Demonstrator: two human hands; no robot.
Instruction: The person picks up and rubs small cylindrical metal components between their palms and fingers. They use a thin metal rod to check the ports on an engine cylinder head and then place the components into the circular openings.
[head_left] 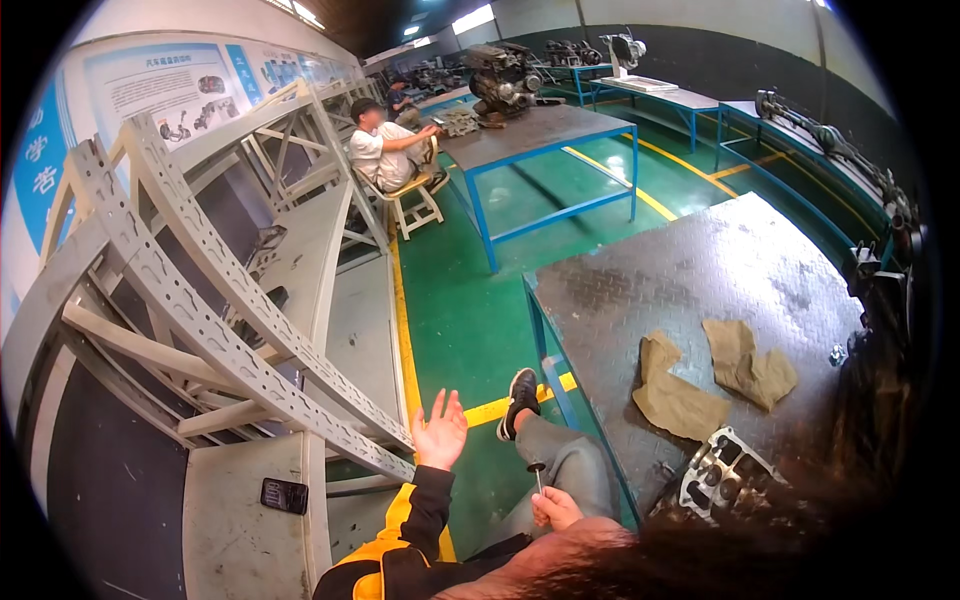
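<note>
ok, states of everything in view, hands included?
left hand: open, empty
right hand: closed on dark-headed rod
dark-headed rod: held, head exposed
phone: lying flat, screen state unclear
brown papers: creased, opened out
metal casting: unheld, partly hidden
chair: occupied

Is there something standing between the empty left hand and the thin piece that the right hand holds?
Nothing visible stands between the left hand and the thin piece in the right hand; green floor and a trouser leg show behind.

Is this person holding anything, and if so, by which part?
Yes: the right hand grips a thin rod by its stem, the dark, wider end clear of the fingers. The left hand is open and empty.
</note>
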